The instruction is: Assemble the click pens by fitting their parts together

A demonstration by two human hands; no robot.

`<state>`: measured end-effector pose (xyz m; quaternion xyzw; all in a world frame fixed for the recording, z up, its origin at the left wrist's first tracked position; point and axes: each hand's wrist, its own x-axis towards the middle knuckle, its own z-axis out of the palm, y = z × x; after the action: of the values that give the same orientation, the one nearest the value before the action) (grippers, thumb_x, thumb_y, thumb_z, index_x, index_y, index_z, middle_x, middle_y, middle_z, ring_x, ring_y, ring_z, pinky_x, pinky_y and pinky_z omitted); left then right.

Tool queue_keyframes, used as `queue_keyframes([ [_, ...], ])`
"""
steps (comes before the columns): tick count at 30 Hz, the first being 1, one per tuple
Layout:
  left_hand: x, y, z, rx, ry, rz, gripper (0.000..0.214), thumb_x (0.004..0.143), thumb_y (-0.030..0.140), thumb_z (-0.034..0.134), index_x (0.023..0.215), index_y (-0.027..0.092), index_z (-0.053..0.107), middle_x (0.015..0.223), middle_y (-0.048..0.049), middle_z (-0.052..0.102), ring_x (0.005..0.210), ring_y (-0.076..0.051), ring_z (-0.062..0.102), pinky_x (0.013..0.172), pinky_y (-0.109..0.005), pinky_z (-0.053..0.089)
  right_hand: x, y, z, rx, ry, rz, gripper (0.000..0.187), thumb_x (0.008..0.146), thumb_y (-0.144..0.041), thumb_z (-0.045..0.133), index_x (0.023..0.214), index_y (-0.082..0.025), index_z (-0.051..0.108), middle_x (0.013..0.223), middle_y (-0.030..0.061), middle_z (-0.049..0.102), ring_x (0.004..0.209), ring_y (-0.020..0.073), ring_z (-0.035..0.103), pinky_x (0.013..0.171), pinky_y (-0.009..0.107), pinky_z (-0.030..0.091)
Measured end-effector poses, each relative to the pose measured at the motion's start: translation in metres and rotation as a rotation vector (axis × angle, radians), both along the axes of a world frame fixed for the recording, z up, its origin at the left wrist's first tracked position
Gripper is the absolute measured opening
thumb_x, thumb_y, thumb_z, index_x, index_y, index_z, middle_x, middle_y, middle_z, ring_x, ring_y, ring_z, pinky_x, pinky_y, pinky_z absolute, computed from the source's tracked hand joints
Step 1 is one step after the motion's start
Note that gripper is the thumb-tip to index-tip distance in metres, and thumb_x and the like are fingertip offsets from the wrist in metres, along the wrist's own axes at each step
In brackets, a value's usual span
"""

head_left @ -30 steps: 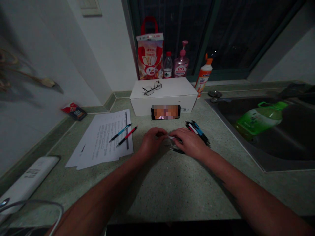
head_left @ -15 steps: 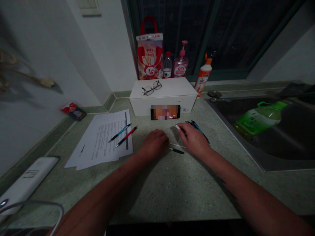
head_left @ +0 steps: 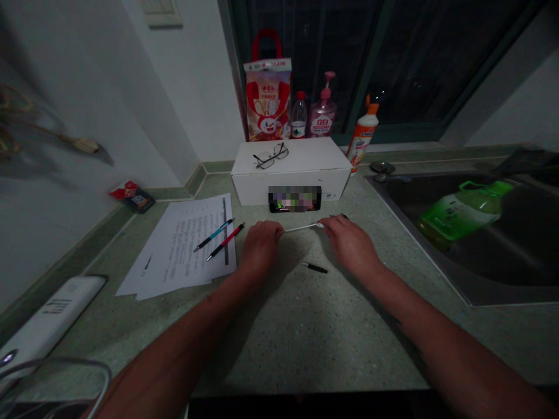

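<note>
Both of my hands are raised a little above the speckled countertop (head_left: pixel 305 331). My left hand (head_left: pixel 261 244) is closed and pinches one end of a thin white refill (head_left: pixel 301 227). My right hand (head_left: pixel 349 243) is closed on the other end, where a pen barrel's white tip shows; dark pen ends stick out behind its fingers. A small black pen part (head_left: pixel 314 267) lies on the counter between my wrists. In front of my hands a phone (head_left: pixel 294 199) leans against a white box (head_left: pixel 292 170).
Papers (head_left: pixel 183 247) with a blue pen (head_left: pixel 213 234) and a red pen (head_left: pixel 226 241) lie at left. Glasses (head_left: pixel 271 156) rest on the box. Bottles and a red bag (head_left: pixel 268 99) stand behind. A sink (head_left: pixel 476 233) with a green bottle (head_left: pixel 460 210) is at right. A white power strip (head_left: pixel 46 320) lies near left.
My hands came apart and lifted. The left hand now holds the thin refill that lay on the counter, stretched towards my right hand, which moved up over the pile of pens.
</note>
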<state>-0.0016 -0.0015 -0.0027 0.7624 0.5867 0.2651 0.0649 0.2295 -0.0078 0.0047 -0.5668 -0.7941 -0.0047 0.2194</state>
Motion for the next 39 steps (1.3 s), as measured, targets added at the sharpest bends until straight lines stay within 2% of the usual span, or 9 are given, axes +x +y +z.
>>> queue_keyframes([
  [5,0.002,0.001,-0.002,-0.003,0.079,-0.069,0.020,0.097,0.015,0.051,0.089,0.019,0.069,0.089,-0.0089,0.067,0.089,-0.027,0.060,0.082,-0.041,0.045,-0.002,-0.001,-0.001,0.013,-0.013,0.079,0.031,0.101,-0.015,0.044,0.117,-0.021,0.070,0.106,0.0096,0.072,0.094,0.0246,0.066,0.083,0.037,0.049],
  [11,0.004,-0.004,-0.001,0.010,0.099,-0.158,0.015,0.097,0.015,0.055,0.094,0.020,0.069,0.094,-0.0080,0.071,0.093,-0.026,0.062,0.088,-0.042,0.047,-0.008,-0.005,0.003,-0.089,-0.057,0.222,0.040,0.096,-0.007,0.046,0.124,-0.025,0.069,0.112,0.0084,0.073,0.103,0.0250,0.067,0.091,0.040,0.050],
  [14,0.005,-0.009,0.002,0.077,0.047,-0.204,0.015,0.095,0.018,0.061,0.109,0.020,0.068,0.109,-0.0087,0.072,0.106,-0.026,0.062,0.098,-0.045,0.046,-0.011,-0.008,0.004,-0.115,-0.063,0.260,0.053,0.093,-0.005,0.047,0.137,-0.030,0.063,0.116,0.0079,0.072,0.101,0.0250,0.068,0.087,0.039,0.051],
  [17,0.005,-0.014,0.005,0.197,-0.007,-0.252,0.032,0.094,0.024,0.067,0.126,0.023,0.062,0.128,-0.0099,0.068,0.122,-0.027,0.058,0.108,-0.047,0.041,-0.012,-0.009,0.004,-0.106,-0.033,0.185,0.056,0.096,-0.007,0.042,0.147,-0.028,0.054,0.117,0.0099,0.071,0.099,0.0260,0.068,0.083,0.039,0.053],
  [21,0.007,-0.019,0.005,0.137,0.055,-0.513,0.027,0.094,0.033,0.069,0.119,0.023,0.067,0.122,-0.0079,0.070,0.117,-0.027,0.060,0.105,-0.046,0.043,-0.008,-0.006,0.003,-0.061,0.071,0.096,0.053,0.099,-0.011,0.038,0.150,-0.022,0.049,0.119,0.0130,0.070,0.104,0.0281,0.067,0.086,0.042,0.053],
  [25,0.014,-0.021,0.003,0.025,0.158,-0.669,0.015,0.092,0.031,0.069,0.104,0.022,0.073,0.120,-0.0082,0.070,0.117,-0.028,0.060,0.104,-0.047,0.045,-0.007,-0.005,0.002,-0.023,0.179,0.165,0.045,0.099,-0.011,0.039,0.137,-0.022,0.060,0.121,0.0123,0.068,0.109,0.0267,0.066,0.094,0.043,0.052],
  [28,0.015,-0.020,0.003,-0.032,0.118,-0.577,0.010,0.094,0.021,0.065,0.099,0.022,0.074,0.117,-0.0076,0.072,0.116,-0.027,0.062,0.105,-0.047,0.045,-0.007,-0.005,0.002,-0.011,0.190,0.150,0.042,0.098,-0.010,0.041,0.131,-0.021,0.064,0.119,0.0116,0.069,0.108,0.0265,0.066,0.094,0.041,0.052],
  [35,0.005,-0.009,0.000,-0.004,-0.238,-0.034,0.016,0.095,0.021,0.058,0.104,0.023,0.071,0.105,-0.0071,0.075,0.099,-0.026,0.068,0.092,-0.043,0.051,-0.002,-0.006,0.003,0.000,0.079,0.117,0.045,0.097,-0.006,0.042,0.131,-0.025,0.064,0.120,0.0090,0.070,0.105,0.0248,0.067,0.085,0.035,0.054],
  [39,0.001,-0.006,0.001,0.011,-0.323,0.068,0.015,0.096,0.025,0.056,0.102,0.022,0.070,0.103,-0.0070,0.076,0.096,-0.026,0.068,0.090,-0.043,0.051,-0.002,-0.007,0.005,0.008,0.069,0.112,0.044,0.098,-0.007,0.042,0.132,-0.025,0.064,0.120,0.0086,0.070,0.106,0.0247,0.067,0.085,0.035,0.054],
])
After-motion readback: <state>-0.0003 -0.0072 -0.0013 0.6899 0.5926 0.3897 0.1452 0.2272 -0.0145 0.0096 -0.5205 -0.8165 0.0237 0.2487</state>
